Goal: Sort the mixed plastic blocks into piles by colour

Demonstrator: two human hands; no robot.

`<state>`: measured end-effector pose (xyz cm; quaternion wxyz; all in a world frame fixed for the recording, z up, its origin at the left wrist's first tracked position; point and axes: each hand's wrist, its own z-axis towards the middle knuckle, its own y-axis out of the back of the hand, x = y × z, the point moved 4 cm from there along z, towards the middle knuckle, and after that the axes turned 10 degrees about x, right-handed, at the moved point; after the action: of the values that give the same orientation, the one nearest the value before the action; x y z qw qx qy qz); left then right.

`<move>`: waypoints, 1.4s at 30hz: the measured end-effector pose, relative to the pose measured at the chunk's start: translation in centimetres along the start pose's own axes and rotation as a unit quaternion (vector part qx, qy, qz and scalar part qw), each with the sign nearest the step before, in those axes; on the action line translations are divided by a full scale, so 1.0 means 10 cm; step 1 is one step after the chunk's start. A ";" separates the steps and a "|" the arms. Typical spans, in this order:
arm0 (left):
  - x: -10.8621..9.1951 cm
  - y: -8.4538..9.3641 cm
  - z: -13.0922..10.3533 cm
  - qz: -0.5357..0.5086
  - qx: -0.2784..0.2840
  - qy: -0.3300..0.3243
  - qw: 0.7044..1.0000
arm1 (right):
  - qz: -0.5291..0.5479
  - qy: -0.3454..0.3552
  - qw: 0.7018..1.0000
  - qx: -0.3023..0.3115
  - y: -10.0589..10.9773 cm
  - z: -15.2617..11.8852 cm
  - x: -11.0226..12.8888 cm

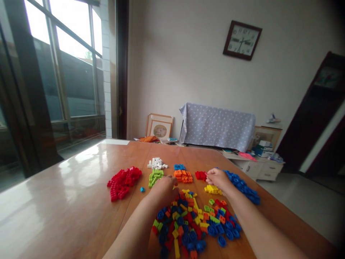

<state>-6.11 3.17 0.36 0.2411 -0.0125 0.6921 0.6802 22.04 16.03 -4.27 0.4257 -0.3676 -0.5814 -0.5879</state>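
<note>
My left hand (168, 187) is over the upper edge of a mixed pile of colored bricks (185, 219), beside the green bricks (155, 177) and the orange bricks (183, 176); its fingertips are mostly hidden. At the right, my right hand (217, 178) has its fingers pinched at the small group of red bricks (199, 175), above the yellow bricks (212, 190). What lies between those fingertips is too small to make out. White bricks (157, 163) and small blue bricks (179, 167) lie farther back.
A large red pile (124, 183) lies at the left, near a single blue piece (142, 189). Blue pieces (244, 187) spread along the right beyond my right hand. A cloth-covered object (217, 126) stands past the table (72, 194).
</note>
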 end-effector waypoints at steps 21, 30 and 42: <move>-0.02 0.06 -0.05 -0.001 0.008 0.013 1.000 | -0.465 0.071 0.882 -0.006 -0.26 0.31 0.23; 0.00 0.02 -0.03 -0.006 0.005 0.006 1.000 | -0.428 0.074 0.901 0.005 -0.17 0.39 0.10; 0.00 0.04 -0.01 0.013 0.015 0.011 1.000 | -0.335 0.113 0.934 0.057 -0.16 0.17 0.24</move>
<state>-6.31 3.08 0.76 0.2243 -0.0073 0.7051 0.6726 19.59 17.44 -2.50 0.2875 -0.0577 -0.6515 -0.6997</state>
